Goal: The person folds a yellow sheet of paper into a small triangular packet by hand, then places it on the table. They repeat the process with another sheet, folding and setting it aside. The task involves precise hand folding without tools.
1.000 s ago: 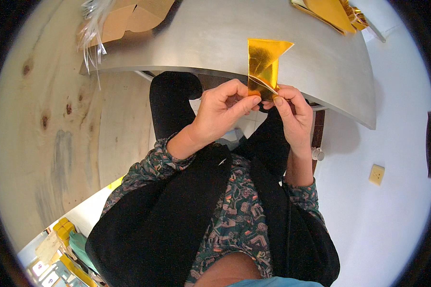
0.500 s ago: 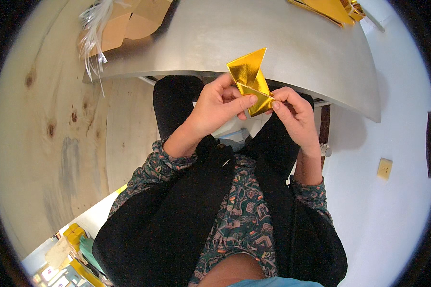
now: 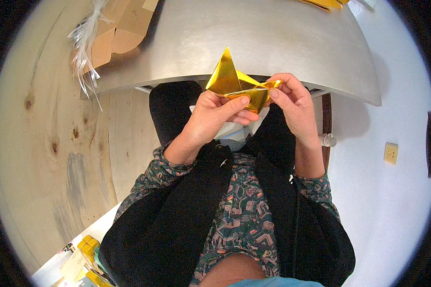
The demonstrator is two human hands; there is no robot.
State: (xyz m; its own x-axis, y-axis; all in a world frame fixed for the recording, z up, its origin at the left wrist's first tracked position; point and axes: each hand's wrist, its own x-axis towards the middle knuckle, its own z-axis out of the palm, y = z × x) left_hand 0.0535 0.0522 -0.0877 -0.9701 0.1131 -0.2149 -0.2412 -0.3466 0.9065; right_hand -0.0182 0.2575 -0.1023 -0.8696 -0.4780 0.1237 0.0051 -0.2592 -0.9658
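Observation:
A folded sheet of shiny gold paper is held between my two hands, just off the near edge of the metal table. One tall triangular point of it rises at the left, and a narrower flap sticks out to the right. My left hand grips its lower left part, thumb along the front fold and fingers behind. With thumb and forefinger, my right hand pinches the right flap. The fingers behind the paper are partly hidden.
Brown cardboard lies at the far left of the metal table, beside a bundle of clear plastic strips. More gold paper is at the far right edge. A wooden surface is on the left, a white wall socket on the right.
The gold paper has turned, its tall point swinging to the left and its right flap now spread outward. My right hand has risen slightly with it. The view has shifted a little.

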